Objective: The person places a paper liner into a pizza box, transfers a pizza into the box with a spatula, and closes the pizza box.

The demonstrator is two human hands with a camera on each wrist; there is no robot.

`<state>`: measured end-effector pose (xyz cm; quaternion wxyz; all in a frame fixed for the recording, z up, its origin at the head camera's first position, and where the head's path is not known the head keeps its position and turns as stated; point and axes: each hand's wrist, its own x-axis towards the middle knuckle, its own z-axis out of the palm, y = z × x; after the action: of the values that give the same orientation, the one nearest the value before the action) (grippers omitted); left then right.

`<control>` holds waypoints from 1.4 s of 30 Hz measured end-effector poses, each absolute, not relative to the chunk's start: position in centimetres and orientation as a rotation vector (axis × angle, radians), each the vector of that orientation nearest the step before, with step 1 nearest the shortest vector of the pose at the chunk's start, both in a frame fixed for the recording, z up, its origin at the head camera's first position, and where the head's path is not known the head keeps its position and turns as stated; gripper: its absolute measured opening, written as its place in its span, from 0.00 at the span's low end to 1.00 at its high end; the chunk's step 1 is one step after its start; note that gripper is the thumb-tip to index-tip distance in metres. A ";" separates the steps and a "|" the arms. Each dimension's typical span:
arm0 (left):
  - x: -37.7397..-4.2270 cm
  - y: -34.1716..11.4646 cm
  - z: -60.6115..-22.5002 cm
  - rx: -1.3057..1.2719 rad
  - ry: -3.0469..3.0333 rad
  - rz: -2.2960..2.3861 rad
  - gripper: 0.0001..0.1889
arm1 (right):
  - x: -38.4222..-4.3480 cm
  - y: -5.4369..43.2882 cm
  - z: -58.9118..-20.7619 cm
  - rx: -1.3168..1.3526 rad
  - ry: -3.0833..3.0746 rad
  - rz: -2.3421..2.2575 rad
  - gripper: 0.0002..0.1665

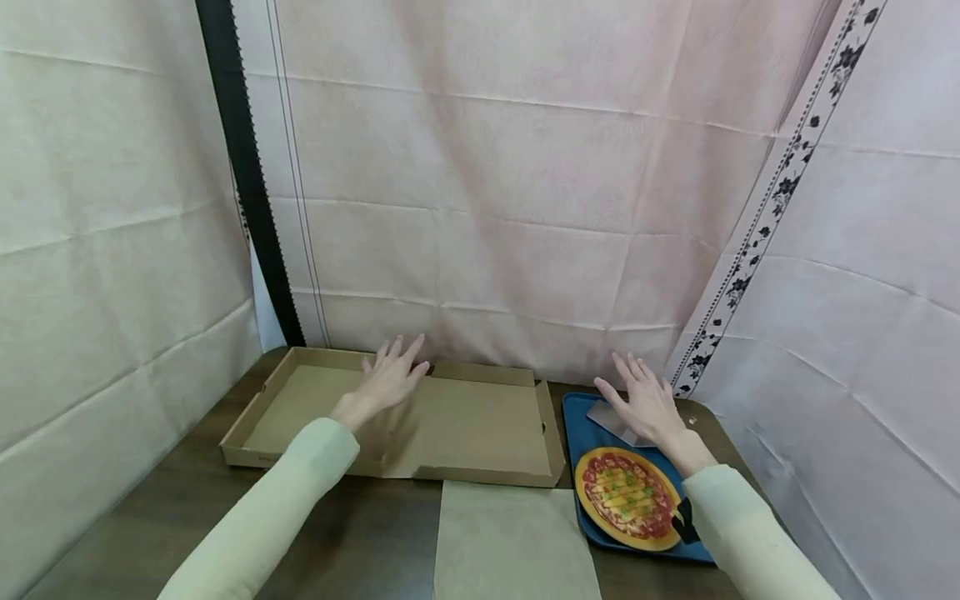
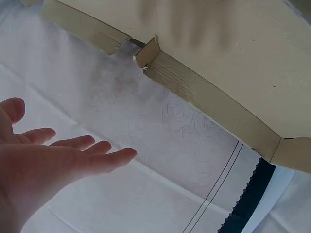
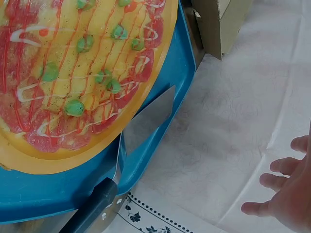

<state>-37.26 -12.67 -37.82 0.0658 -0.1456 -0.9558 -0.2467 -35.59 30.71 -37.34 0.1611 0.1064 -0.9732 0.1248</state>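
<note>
My left hand (image 1: 386, 382) hovers over the open cardboard pizza box (image 1: 480, 421), fingers spread and holding nothing. In the left wrist view that hand (image 2: 58, 155) appears apart from the box edge. My right hand (image 1: 647, 406), fingers also spread, is above the far part of a blue tray (image 1: 572, 417) and grips nothing. On the tray lies a pizza (image 1: 628, 498) with red, yellow and green topping. Beside it is a pizza server, its metal blade (image 3: 150, 119) and black handle (image 3: 92, 208) plain in the right wrist view; my right arm partly hides it in the head view.
A sheet of brownish paper (image 1: 513, 542) lies on the dark wooden table (image 1: 367, 533) in front of the box. Pale cloth curtains (image 1: 480, 183) hang behind the table and at both sides. The box's flaps stand up around its edges.
</note>
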 end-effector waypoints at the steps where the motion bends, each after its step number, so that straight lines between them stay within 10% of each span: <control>1: -37.2 -12.6 -37.8 -0.440 -2.886 -0.743 0.32 | -35.6 30.8 -37.3 0.303 -2.780 0.357 0.46; 42: -34.4 5.0 -40.3 -1.340 -2.762 -0.003 0.28 | -35.7 31.3 -37.2 0.339 -2.763 0.374 0.42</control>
<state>-34.37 5.01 -40.34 0.0361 -0.4362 -0.8991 -0.0011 -35.74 31.35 -37.19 0.1657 0.1189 -0.9701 0.1313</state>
